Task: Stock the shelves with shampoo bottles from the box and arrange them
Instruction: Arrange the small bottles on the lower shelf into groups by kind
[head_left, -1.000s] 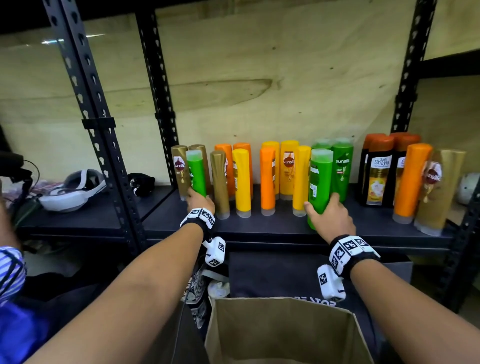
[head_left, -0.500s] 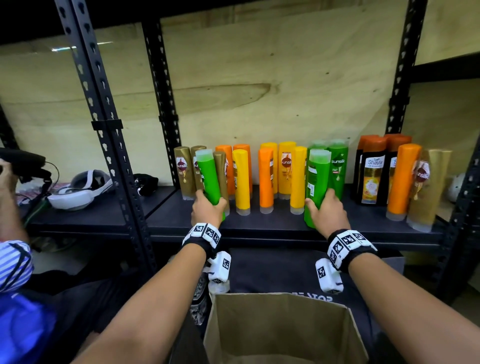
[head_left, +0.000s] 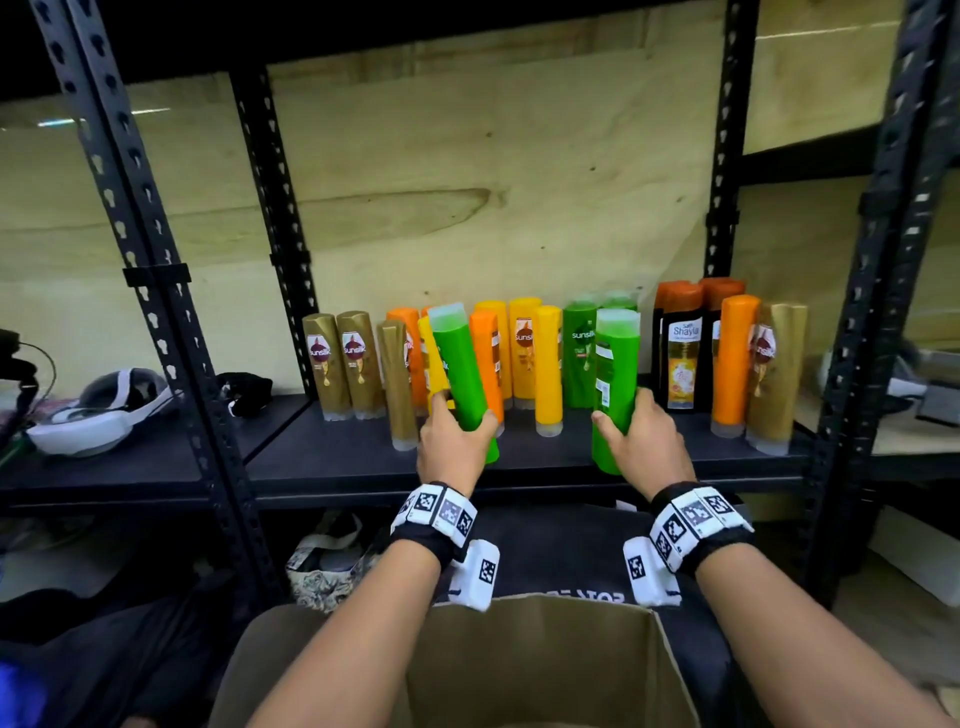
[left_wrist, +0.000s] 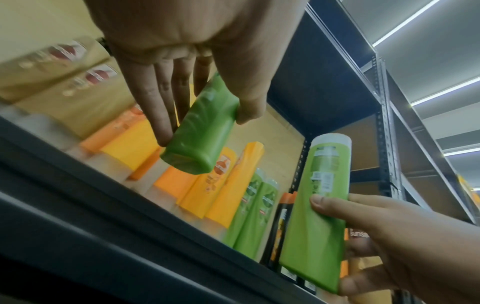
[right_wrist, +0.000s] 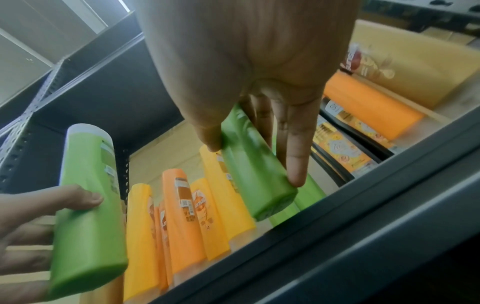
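Each hand grips a green shampoo bottle over the front of the black shelf (head_left: 353, 457). My left hand (head_left: 457, 447) holds its green bottle (head_left: 462, 374) tilted left, its base lifted clear of the shelf (left_wrist: 202, 127), in front of the orange and yellow bottles. My right hand (head_left: 641, 447) holds the other green bottle (head_left: 615, 379) nearly upright by the shelf's front edge, in front of the standing green bottles (head_left: 579, 348). In the right wrist view, thumb and fingers wrap that bottle (right_wrist: 254, 174). The open cardboard box (head_left: 545, 660) sits below my forearms; its inside is hidden.
Rows stand on the shelf: gold bottles (head_left: 337, 364) at left, then orange and yellow bottles (head_left: 524, 343), dark labelled bottles (head_left: 683, 353), an orange bottle (head_left: 732, 358) and a gold bottle (head_left: 774, 369) at right. A white headset (head_left: 98, 410) lies on the left shelf. Black uprights (head_left: 156, 291) frame the bay.
My left hand has carried its green bottle rightward from beside the gold bottles to in front of the orange and yellow ones, tilting it. The right hand has kept its bottle in about the same spot.
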